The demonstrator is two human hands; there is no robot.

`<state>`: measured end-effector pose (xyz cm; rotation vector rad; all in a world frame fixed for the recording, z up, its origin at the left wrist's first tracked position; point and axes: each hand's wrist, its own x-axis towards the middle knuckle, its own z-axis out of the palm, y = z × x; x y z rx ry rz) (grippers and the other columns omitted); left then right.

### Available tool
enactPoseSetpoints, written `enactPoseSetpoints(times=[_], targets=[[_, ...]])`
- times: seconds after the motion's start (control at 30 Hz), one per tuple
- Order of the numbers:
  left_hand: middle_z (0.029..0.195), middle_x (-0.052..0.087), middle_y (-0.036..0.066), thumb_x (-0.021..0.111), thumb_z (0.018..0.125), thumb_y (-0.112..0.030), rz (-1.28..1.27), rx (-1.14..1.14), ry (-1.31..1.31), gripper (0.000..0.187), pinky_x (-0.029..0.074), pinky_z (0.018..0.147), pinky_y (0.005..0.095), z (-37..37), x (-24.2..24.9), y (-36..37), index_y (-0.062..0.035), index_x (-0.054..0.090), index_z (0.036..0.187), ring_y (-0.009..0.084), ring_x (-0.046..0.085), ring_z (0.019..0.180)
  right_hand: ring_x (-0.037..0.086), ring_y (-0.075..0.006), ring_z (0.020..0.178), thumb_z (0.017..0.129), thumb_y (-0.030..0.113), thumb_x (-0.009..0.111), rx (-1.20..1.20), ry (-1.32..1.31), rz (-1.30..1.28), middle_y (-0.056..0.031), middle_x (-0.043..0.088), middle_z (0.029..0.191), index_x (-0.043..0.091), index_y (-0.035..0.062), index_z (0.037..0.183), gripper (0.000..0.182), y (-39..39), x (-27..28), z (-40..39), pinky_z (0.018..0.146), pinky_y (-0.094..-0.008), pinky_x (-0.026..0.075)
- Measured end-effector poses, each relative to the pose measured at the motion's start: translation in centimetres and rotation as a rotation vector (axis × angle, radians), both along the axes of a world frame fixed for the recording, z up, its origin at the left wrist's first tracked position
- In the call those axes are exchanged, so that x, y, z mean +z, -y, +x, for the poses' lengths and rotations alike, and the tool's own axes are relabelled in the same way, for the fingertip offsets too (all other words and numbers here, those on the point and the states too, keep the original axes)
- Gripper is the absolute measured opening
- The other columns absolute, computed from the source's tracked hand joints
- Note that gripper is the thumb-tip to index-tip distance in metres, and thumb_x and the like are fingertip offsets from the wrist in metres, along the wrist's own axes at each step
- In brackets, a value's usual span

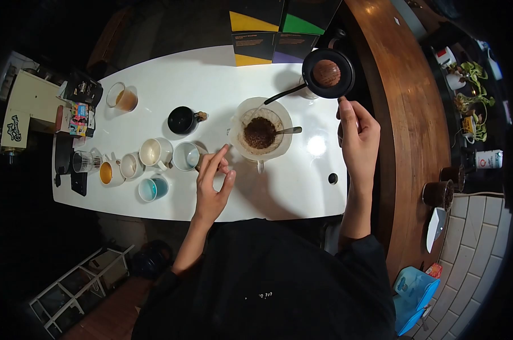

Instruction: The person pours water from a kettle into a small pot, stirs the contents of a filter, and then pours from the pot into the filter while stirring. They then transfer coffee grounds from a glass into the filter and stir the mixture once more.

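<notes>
A black gooseneck kettle (347, 67) with a round brown lid knob is held up by my right hand (359, 133), closed around its handle. The kettle's thin spout points left, its tip over the rim of a coffee dripper (285, 144). Inside the dripper's paper filter lie dark coffee grounds (260, 134), with a spoon (290, 130) leaning out to the right. I cannot make out any water stream. My left hand (214, 184) is raised just left of the dripper, fingers apart and holding nothing. Near its fingertips stands a clear glass cup (187, 156).
On the white table (222, 73) stand a black mug (183, 120), several cups, a blue cup (153, 188) and a glass of brown drink (122, 97). Dark cards (256, 42) stand at the back. A wooden counter (406, 124) runs along the right.
</notes>
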<state>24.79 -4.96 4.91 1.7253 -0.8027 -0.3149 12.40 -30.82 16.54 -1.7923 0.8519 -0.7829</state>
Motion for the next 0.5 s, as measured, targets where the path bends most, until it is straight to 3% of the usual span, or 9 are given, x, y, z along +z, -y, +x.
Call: enactPoseSetpoints(times=[0.2, 0.5], targets=[[0.107, 0.054, 0.008, 0.066, 0.094, -0.003, -0.012, 0.005, 0.01, 0.051, 0.05, 0.086, 0.0305, 0.1, -0.1, 0.1, 0.0002, 0.057, 0.145, 0.0155, 0.055, 0.088, 0.042, -0.0025, 0.058, 0.106, 0.026, 0.062, 0.047, -0.01, -0.004, 0.0031, 0.052, 0.064, 0.07, -0.0057, 0.092, 0.036, -0.8, 0.4, -0.8, 0.052, -0.0237, 0.031], [0.106, 0.054, 0.007, 0.066, 0.094, -0.002, -0.001, 0.004, -0.002, 0.051, 0.049, 0.087, 0.0303, 0.0, -0.2, 0.1, 0.0002, 0.057, 0.145, 0.0153, 0.055, 0.087, 0.038, -0.0014, 0.057, 0.104, 0.026, 0.063, -0.016, -0.017, 0.039, 0.0061, 0.045, 0.061, 0.067, -0.002, 0.083, 0.035, -0.2, -0.2, -3.9, 0.051, -0.0231, 0.025]])
